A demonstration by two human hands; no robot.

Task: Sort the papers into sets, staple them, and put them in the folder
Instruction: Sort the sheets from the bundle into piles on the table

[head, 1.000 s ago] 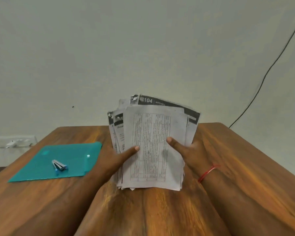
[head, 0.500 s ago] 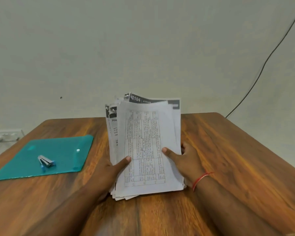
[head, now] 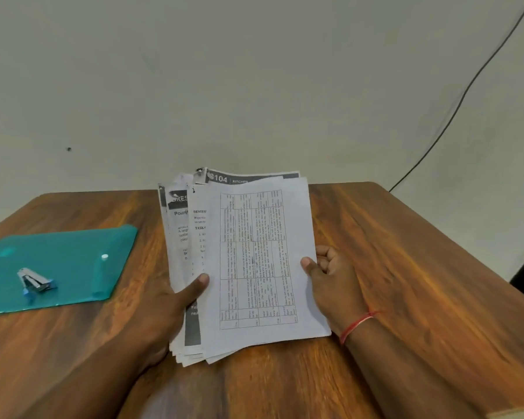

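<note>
Wooden tabletop (head: 406,267), and the count is easy: one stack of papers (head: 254,261), one teal folder (head: 67,255), one small stapler (head: 35,282), two hands. The stack is propped up mid-table, and its bottom edge looks to rest on the wood. Left hand (head: 176,300) grips the left side with the thumb across the front and its fingers hidden behind. Right hand (head: 333,282) pinches the front sheet's right edge, fingers curled behind. The sheets are fanned out, too many to count. The folder lies flat off to the left, well apart from the papers, with the stapler on top. One red thread (head: 357,323) on the right wrist.
</note>
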